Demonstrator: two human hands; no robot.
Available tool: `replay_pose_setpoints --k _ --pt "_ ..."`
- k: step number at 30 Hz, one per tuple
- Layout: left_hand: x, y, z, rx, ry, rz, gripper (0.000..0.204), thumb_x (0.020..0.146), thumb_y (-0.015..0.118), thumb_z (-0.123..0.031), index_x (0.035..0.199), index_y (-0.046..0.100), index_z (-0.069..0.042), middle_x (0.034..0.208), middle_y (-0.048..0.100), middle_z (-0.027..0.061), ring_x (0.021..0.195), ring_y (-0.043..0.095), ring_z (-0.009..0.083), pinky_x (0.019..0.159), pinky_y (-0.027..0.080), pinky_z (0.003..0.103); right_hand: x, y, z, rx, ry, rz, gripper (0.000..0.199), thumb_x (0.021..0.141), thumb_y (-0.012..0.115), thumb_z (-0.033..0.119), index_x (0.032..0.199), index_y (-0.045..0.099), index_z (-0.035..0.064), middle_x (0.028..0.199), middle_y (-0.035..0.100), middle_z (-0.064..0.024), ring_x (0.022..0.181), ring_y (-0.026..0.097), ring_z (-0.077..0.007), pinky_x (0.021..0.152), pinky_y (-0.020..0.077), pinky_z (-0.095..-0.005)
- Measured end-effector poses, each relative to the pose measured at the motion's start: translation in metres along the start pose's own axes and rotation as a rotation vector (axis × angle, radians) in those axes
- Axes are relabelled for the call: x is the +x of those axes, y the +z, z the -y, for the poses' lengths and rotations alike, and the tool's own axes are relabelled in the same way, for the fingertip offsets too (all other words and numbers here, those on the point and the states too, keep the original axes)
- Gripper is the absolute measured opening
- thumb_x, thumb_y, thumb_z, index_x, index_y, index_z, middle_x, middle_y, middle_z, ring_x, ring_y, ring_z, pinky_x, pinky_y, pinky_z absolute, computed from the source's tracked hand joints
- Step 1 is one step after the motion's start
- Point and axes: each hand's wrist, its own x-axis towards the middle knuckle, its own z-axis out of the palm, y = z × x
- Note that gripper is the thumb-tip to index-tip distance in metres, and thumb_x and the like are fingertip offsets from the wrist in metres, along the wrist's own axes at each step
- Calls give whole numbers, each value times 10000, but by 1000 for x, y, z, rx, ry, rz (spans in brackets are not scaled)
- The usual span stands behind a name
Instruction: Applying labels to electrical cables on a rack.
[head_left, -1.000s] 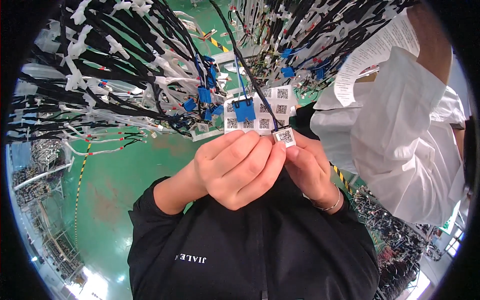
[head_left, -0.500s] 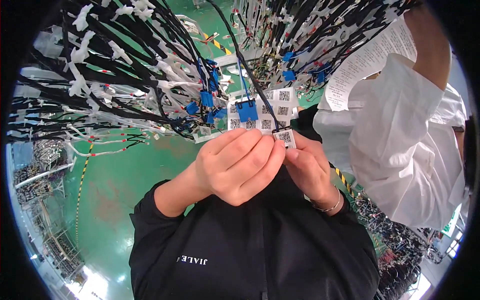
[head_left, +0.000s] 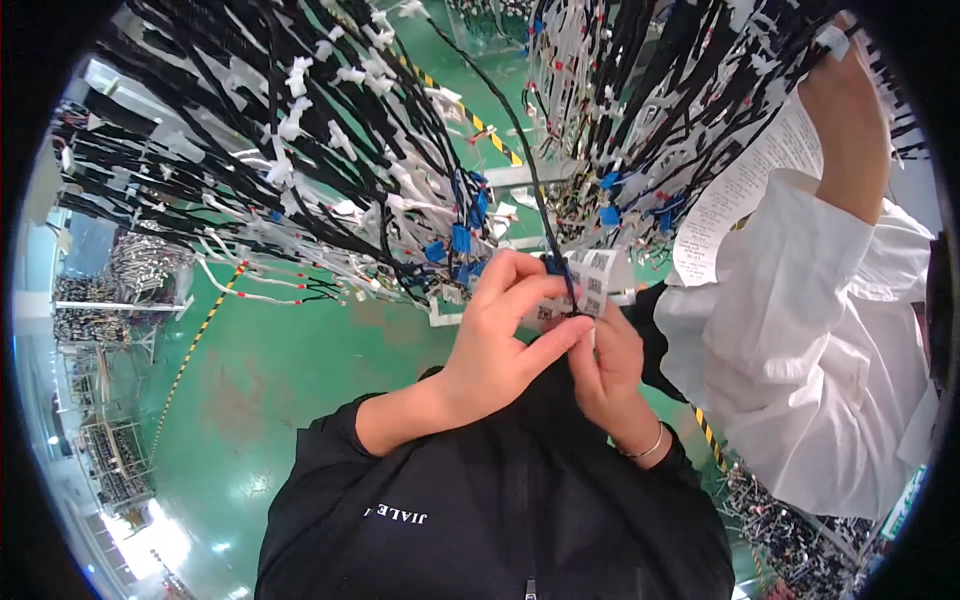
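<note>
A long black cable [head_left: 540, 190] comes down from above to my hands, with its lower end between my fingertips. My left hand [head_left: 490, 345] is closed, thumb and fingers pinching the cable end. Just to its right, my right hand [head_left: 612, 375] is closed too, its thumb close to the left thumb. A white sheet of labels [head_left: 598, 265] printed with square black codes stands curved behind the fingers, apparently held by the right hand. The left fingers cover part of the sheet. The small label at the cable end is mostly hidden by the fingertips.
Thick bundles of black and white wire harnesses [head_left: 340, 130] hang ahead on the left, and more bundles [head_left: 640, 110] on the right. Blue connectors [head_left: 461, 238] dangle among them. Close on my right, a person in a white sleeve [head_left: 790, 330] reaches up beside a long printed paper [head_left: 745, 190].
My left hand has turned, its fingers lifting from the label and pinching round the cable. Both hands have shifted slightly right and down in view. The label sheet has tilted and curved.
</note>
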Motion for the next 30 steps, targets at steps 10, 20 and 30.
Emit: replay_pose_setpoints --k 10,20,30 --pt "-45 -32 3 -433 -330 142 32 879 659 43 903 647 60 867 723 130 759 698 166 687 550 268 -43 -30 -72 -185 322 13 243 832 632 -15 1072 607 17 1015 636 -164 969 616 -366 809 496 -401" --pt "-61 -20 8 -576 -402 -83 288 819 671 132 1099 624 82 1005 685 190 889 686 231 809 563 332 -50 -27 -105 -507 307 58 194 869 640 173 991 667 25 737 643 -149 599 611 -348 537 467 -443" --pt "-48 -34 5 -107 -122 43 200 728 780 89 888 672 35 877 701 115 813 703 217 736 551 327 80 10 -86 -303 184 375 451 801 644 98 1245 589 153 556 542 -124 501 546 -280 518 441 -382"
